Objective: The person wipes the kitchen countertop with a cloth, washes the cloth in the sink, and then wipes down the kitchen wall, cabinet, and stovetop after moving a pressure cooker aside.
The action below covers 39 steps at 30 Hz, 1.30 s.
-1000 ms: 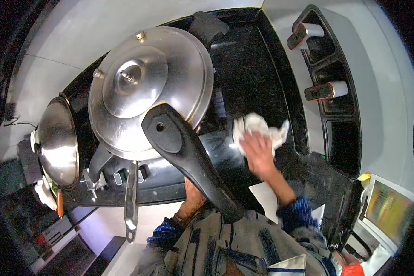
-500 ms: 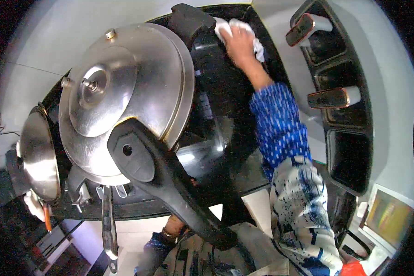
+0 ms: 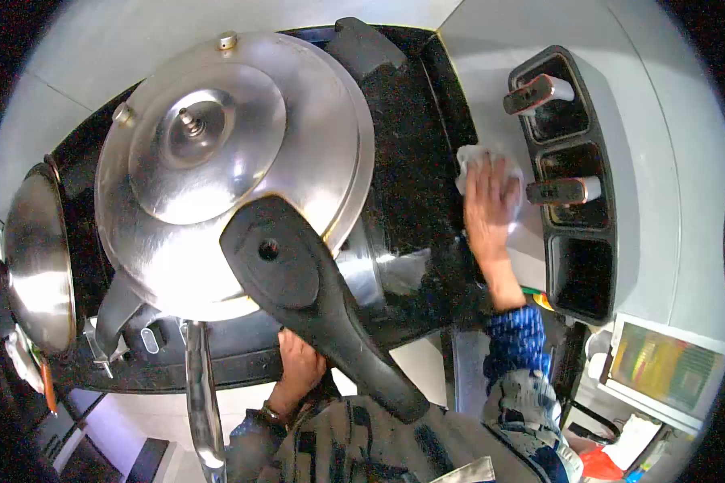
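Note:
My right hand (image 3: 491,205) presses a crumpled white cloth (image 3: 469,159) against the pale surface beside the stove's right edge, its fingers spread over the cloth. Below the large steel pressure cooker (image 3: 314,137), my left hand (image 3: 300,364) rests at the front edge of the black stove top (image 3: 415,201). Its fingers show only in part, and nothing is seen in them. The cooker's long black handle (image 3: 322,298) reaches toward me and passes just right of that hand.
On the right wall hangs a black three-part holder (image 3: 584,233) with two white-and-dark handled items (image 3: 540,92). A steel pan (image 3: 40,258) stands at the far left. A metal handle (image 3: 201,402) sticks out over the front edge. A picture-like panel (image 3: 660,362) is at lower right.
My right hand has moved with the cloth from the stove's back right corner toward me and onto the pale side surface. My left hand has come further up to the stove's front edge.

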{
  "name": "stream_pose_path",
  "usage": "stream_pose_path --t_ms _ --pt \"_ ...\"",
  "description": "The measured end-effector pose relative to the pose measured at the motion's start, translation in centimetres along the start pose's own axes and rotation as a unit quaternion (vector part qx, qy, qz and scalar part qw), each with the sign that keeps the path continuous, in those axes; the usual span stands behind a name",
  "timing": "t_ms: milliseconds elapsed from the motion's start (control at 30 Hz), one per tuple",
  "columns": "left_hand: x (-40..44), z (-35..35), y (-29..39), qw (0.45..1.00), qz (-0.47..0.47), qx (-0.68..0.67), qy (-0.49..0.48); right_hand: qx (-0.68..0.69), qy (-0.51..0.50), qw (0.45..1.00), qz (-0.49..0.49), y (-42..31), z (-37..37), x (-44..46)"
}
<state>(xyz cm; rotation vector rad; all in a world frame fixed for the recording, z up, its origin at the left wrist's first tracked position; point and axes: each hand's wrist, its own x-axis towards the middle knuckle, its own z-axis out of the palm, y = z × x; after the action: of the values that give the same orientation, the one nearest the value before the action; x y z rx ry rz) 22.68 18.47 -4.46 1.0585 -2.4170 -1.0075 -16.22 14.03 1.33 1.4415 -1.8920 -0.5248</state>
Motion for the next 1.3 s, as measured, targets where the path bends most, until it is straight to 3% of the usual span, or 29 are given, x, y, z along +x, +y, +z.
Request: stream_pose_path --t_ms 100,133,200,300,333,400,433,467,533,567,633,700,767,800,833,867,933,967,1033,1100,1133,1167,1200,1233,1300 --pt "-1.2 0.9 -0.8 1.000 0.024 -0.007 -0.018 0.069 0.063 0.996 0.006 -1.6 5.4 9.8" --pt "-2.3 2.3 -1.0 0.974 -0.139 -0.174 -0.031 0.094 0.200 0.975 -0.016 -1.8 8.1 13.4" --pt "-1.9 2.9 -1.8 0.900 -0.291 -0.321 -0.037 0.078 0.150 0.986 0.010 -2.9 7.9 20.5" --pt "0.9 1.7 -3.7 0.857 -0.358 -0.336 -0.156 0.125 0.086 0.988 0.014 -3.6 8.2 23.9" --pt "0.9 1.0 -4.0 0.834 -0.385 -0.341 -0.199 0.099 0.003 0.995 -0.007 -3.8 8.4 23.4" --pt "-1.0 1.4 -3.1 0.936 -0.249 -0.197 -0.153 0.066 0.053 0.993 -0.086 -3.7 8.2 17.3" --pt "-1.9 2.2 -2.8 0.997 -0.061 -0.030 -0.044 0.093 0.069 0.991 -0.063 -4.7 8.3 12.3" --pt "-1.5 1.6 -1.9 0.996 -0.065 -0.037 -0.049 0.148 0.043 0.986 -0.056 -4.8 4.8 6.7" --pt "0.1 0.7 -0.1 0.997 0.052 0.019 0.060 0.219 -0.099 0.970 -0.022 -4.4 -1.8 -3.0" --pt "0.5 0.8 0.0 0.996 0.054 0.013 0.066 0.282 -0.120 0.952 0.010 -4.3 -3.4 -7.9" --pt "0.3 0.6 0.0 0.996 0.049 0.026 0.062 0.282 -0.151 0.946 0.049 -5.1 -6.0 -15.3" --pt "-0.2 0.8 -0.2 0.997 0.049 0.017 0.055 0.303 -0.127 0.945 0.007 -4.5 -6.5 -15.5" --pt "-0.3 1.2 -0.6 0.997 0.048 0.012 0.054 0.335 -0.113 0.935 0.010 -4.8 -2.6 -10.9" --pt "-0.1 0.8 0.2 0.993 0.037 0.099 0.055 0.318 -0.056 0.946 -0.007 -4.2 -1.5 -6.9" --pt "2.0 -1.5 3.5 0.997 -0.062 0.031 0.029 0.311 -0.021 0.950 0.003 -4.8 0.3 -3.0" --pt "1.7 -1.1 2.8 0.998 -0.058 -0.010 0.037 0.325 0.041 0.945 -0.008 -5.2 1.9 0.7" --pt "2.5 -0.6 2.5 0.997 0.020 0.009 0.078 0.320 0.115 0.941 -0.001 -6.3 4.9 8.8" --pt "2.4 -1.0 2.8 0.996 0.014 0.039 0.073 0.329 0.148 0.932 0.019 -7.0 7.1 12.7" --pt "1.6 0.1 1.2 0.994 0.040 0.059 0.082 0.569 0.084 0.800 0.174 -9.9 11.9 18.5" --pt "1.7 -0.5 2.1 0.995 -0.007 0.091 0.036 0.401 -0.027 0.913 0.063 -7.1 5.5 16.8" --pt "1.8 -0.2 2.1 0.995 0.011 0.082 0.059 0.332 0.018 0.943 0.025 -7.2 5.1 14.2" --pt "1.9 0.1 1.8 0.993 0.030 0.072 0.083 0.308 0.207 0.929 0.016 -7.9 6.9 11.8" --pt "1.1 0.5 1.2 0.997 -0.025 0.018 0.074 0.358 0.130 0.925 -0.011 -7.1 5.7 8.2" --pt "2.4 -0.7 3.1 0.996 0.027 0.025 0.083 0.360 0.081 0.929 -0.017 -6.1 3.7 4.0" --pt "1.8 0.0 2.6 0.994 0.017 -0.059 0.086 0.329 -0.002 0.942 -0.064 -3.9 -0.1 -3.2"
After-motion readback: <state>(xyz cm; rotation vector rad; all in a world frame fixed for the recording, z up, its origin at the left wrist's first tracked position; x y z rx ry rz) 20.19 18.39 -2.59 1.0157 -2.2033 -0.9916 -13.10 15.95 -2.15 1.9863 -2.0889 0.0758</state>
